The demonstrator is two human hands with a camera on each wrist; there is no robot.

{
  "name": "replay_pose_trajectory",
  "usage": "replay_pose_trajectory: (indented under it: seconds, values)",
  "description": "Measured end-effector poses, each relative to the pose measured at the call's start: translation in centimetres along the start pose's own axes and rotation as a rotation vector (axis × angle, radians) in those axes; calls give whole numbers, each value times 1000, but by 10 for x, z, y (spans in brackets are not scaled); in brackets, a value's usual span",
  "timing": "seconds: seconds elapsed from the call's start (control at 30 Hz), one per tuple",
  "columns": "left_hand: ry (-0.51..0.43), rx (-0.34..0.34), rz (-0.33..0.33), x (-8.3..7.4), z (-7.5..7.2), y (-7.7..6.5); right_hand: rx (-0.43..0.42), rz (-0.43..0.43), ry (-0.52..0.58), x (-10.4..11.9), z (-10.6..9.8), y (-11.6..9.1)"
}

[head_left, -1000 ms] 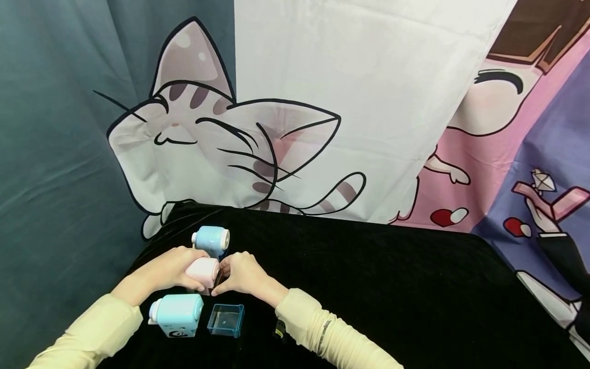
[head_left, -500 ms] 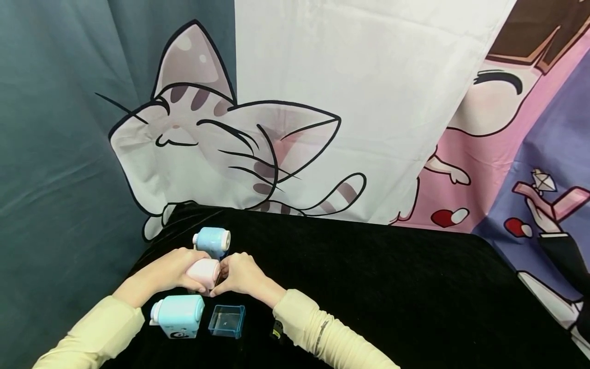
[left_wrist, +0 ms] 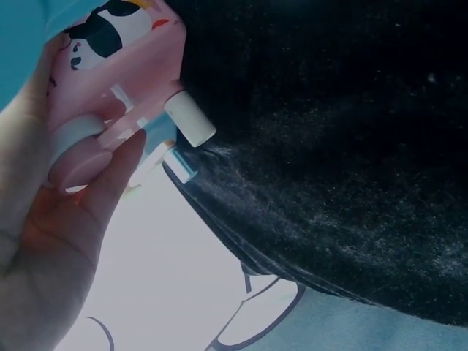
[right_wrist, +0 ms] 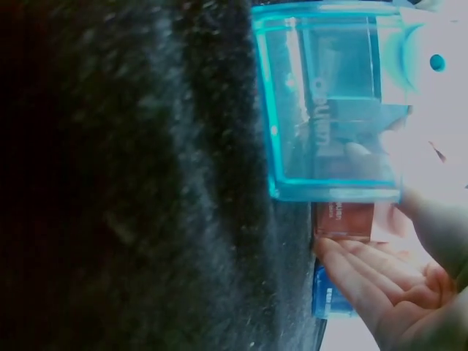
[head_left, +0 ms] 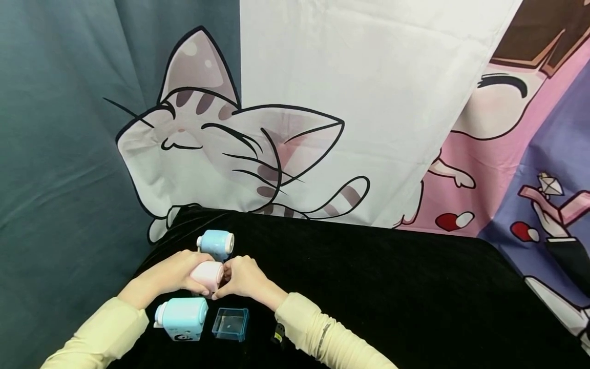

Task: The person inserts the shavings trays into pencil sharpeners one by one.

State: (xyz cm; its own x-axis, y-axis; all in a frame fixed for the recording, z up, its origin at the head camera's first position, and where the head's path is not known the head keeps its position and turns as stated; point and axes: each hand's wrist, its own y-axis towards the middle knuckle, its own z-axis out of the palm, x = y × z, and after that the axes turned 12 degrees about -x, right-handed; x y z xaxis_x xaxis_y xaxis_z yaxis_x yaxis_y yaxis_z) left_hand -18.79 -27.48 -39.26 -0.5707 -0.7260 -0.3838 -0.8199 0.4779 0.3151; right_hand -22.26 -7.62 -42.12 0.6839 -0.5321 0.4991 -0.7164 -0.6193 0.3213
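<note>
My left hand (head_left: pixel 186 271) grips the body of a pink pencil sharpener (head_left: pixel 206 274), which lies between both hands. A panda-like picture and a white crank knob (left_wrist: pixel 191 121) show on it in the left wrist view. At its right end my right hand (head_left: pixel 246 279) has thumb and fingers on either side of the see-through pink drawer (right_wrist: pixel 344 221), pinching it. An aqua pencil sharpener (head_left: pixel 186 315) stands nearer, beside a clear blue drawer (head_left: pixel 231 324) that sits apart from it. Behind the pink one stands a blue pencil sharpener (head_left: pixel 216 243).
Black cloth (head_left: pixel 369 297) covers the table and extends far to the right. A curtain with a cartoon cat (head_left: pixel 198 154) hangs along the back edge. A small dark item with a yellow mark (head_left: pixel 279 333) shows beside my right sleeve.
The head view has shifted slightly. The dark strip between the pink pencil sharpener and my right hand has narrowed, the drawer now closer against the body. Both hands keep their places.
</note>
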Motion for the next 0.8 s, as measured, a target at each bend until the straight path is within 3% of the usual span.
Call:
replay_pose_trajectory:
  seconds: [0.33,0.8]
  values:
    - [-13,10,-28,1,1,-1,-21,-77,53,-9,3,-4]
    - [4,-32,-30,-2,0,-3,-32,-40,67,-11,2,-8]
